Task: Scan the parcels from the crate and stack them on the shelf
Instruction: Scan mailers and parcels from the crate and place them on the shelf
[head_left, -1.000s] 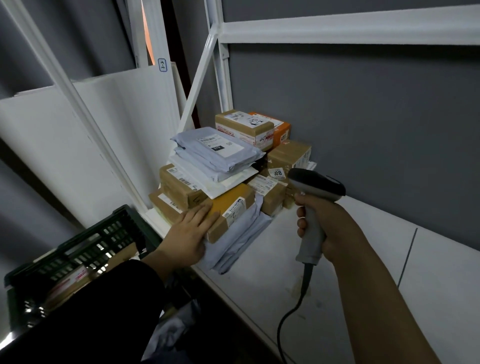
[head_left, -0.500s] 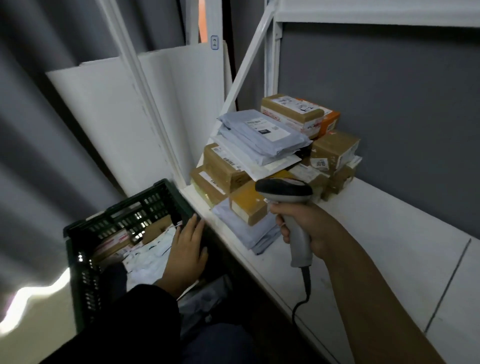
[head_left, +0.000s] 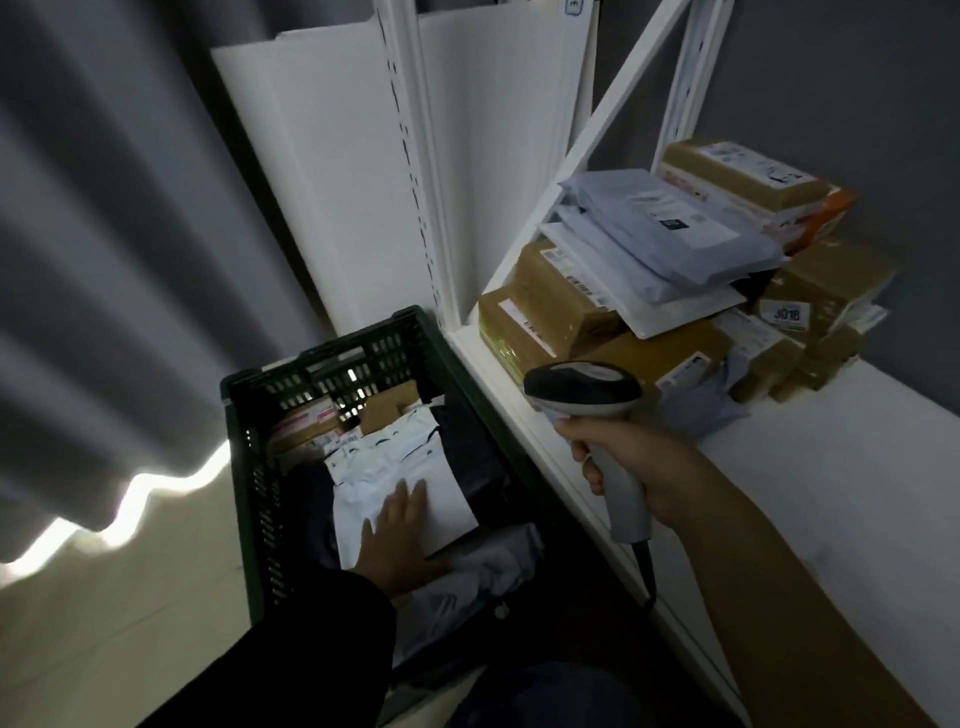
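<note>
Head view: left hand (head_left: 397, 540) flat atop white mailer (head_left: 444, 486) (contact likely), right hand (head_left: 631, 462) tight round scanner (head_left: 582, 389).

Left hand (head_left: 397, 535) flat, right hand (head_left: 628, 467) curled

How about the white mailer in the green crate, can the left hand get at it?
Probably yes: the left hand lies flat on the white mailer, which sits atop the other parcels in the green crate with nothing covering it.
</note>
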